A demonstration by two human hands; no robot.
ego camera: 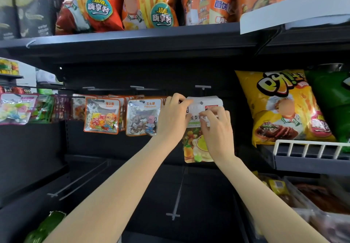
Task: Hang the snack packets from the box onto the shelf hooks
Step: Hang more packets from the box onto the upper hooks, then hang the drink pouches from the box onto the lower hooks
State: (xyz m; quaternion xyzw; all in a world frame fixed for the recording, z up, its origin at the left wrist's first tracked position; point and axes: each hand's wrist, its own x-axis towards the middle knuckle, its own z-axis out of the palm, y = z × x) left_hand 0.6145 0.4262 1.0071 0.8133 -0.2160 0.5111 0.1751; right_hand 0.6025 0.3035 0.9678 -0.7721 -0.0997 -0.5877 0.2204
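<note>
Left hand (pixel 173 117): my fingers curl over the top left corner of the white packet (pixel 205 108) and pinch it.
Right hand (pixel 216 127): my fingertips pinch the front of the same packet, just under its header.
White packet: it hangs on the hook (pixel 201 102); the hook tip shows through the hole at the top.
Left neighbours: an orange-edged candy packet (pixel 102 116) and a clear stone-candy packet (pixel 143 117) hang on their own hooks.
Right side: a yellow chip bag (pixel 280 108) stands behind a white rail (pixel 310 149).
Above: the dark shelf (pixel 132 38) carries orange fries bags (pixel 91 4).
</note>
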